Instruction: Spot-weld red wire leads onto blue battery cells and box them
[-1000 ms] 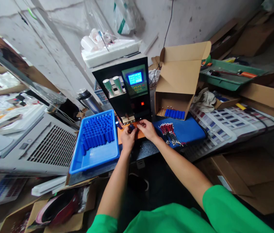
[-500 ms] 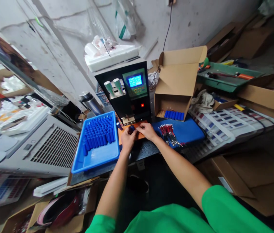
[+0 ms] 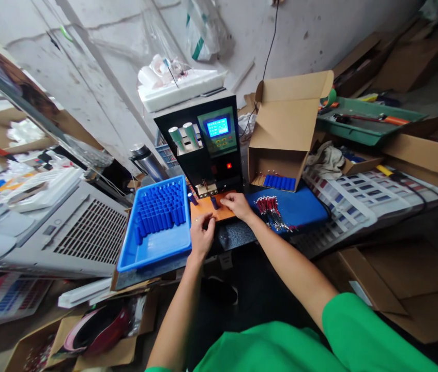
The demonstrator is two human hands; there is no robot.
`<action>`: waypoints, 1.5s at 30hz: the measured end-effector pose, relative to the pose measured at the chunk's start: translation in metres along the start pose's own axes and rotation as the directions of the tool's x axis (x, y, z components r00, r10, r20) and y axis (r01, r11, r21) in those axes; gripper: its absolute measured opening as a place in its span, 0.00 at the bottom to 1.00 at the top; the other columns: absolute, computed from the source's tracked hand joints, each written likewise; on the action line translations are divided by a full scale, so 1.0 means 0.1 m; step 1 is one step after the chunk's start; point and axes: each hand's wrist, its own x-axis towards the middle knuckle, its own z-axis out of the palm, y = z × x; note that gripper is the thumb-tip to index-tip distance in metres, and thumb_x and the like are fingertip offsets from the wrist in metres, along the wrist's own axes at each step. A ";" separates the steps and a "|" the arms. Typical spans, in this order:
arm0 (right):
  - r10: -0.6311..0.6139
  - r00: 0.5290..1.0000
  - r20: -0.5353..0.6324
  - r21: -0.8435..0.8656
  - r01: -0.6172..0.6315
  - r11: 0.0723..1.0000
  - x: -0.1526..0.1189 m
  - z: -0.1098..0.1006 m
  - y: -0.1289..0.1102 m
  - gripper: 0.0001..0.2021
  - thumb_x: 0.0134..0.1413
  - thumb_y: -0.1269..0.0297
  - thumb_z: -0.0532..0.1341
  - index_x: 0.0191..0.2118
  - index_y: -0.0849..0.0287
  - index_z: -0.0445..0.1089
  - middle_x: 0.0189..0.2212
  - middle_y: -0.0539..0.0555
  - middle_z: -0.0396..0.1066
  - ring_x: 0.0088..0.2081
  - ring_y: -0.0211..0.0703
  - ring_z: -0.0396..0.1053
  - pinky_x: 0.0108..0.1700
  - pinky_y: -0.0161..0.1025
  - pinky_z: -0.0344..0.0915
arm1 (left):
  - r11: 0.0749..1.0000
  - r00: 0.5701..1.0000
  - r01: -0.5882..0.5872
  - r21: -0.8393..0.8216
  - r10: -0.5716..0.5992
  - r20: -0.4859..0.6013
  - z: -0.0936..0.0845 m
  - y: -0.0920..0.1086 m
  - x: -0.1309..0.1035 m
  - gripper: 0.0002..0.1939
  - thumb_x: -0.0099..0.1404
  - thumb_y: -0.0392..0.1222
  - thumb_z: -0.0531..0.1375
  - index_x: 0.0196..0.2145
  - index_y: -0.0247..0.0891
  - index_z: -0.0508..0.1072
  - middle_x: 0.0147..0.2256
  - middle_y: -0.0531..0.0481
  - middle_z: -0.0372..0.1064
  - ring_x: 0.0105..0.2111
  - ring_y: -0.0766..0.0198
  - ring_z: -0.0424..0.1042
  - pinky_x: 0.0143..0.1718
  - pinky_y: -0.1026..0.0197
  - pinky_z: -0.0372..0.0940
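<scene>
A black machine with a lit screen (image 3: 217, 127) stands at the centre, an orange board (image 3: 224, 212) at its foot. One dark blue cylinder (image 3: 214, 203) stands on the board near the machine's metal contacts, another (image 3: 192, 199) at the board's left end. My left hand (image 3: 202, 232) is at the board's front left edge, fingers curled and a little apart, holding nothing visible. Just right of the middle cylinder, my right hand (image 3: 237, 205) has its fingertips pinched together; what they hold is too small to make out.
A blue tray (image 3: 156, 250) of upright blue cylinders is on the left. Red and black wires (image 3: 270, 209) lie on a blue surface (image 3: 304, 206) at right. Behind them, an open cardboard box (image 3: 281, 124) holds more blue cylinders. A steel flask (image 3: 149, 160) stands behind the tray.
My left hand has let go of the middle cylinder and moved back toward me, leaving it upright on the board. My right hand has stayed nearly in place. The view has shifted slightly.
</scene>
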 end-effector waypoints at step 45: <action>0.010 0.983 0.183 0.154 -0.039 0.987 -0.12 0.00 -0.05 0.18 0.42 0.50 0.67 0.29 0.63 0.71 0.22 0.51 0.66 0.25 0.35 0.59 0.27 0.33 0.53 | 0.996 0.984 0.035 -0.083 -0.020 0.175 0.17 -0.09 0.56 0.15 0.60 0.45 0.63 0.43 0.35 0.75 0.40 0.43 0.75 0.40 0.57 0.75 0.46 0.55 0.68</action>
